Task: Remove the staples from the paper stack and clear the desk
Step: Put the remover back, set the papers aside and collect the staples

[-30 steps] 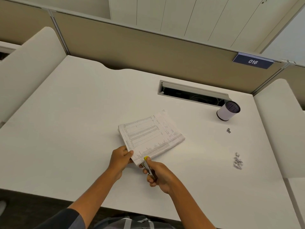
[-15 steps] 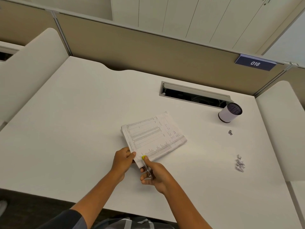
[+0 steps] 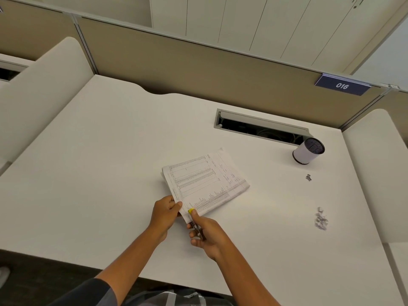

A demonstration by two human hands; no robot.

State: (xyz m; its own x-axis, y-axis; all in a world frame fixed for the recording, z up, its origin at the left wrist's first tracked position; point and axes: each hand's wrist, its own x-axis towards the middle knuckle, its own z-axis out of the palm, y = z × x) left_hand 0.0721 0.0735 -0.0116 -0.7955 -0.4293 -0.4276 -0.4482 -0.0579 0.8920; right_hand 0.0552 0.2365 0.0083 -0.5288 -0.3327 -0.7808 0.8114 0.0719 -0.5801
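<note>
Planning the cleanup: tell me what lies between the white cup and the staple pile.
Head view: one small loose staple clump lies on the desk between the white cup and the staple pile; otherwise bare.

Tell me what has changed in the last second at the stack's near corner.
Little. The right hand still holds the yellow-tipped staple remover at the near corner of the paper stack; the left hand keeps pinching that corner. Pulled staples and white cup stayed put.

Open desk (image 3: 99,173) left of the paper stack (image 3: 205,184); to its right, cup (image 3: 305,152) and loose staples (image 3: 321,220).
</note>
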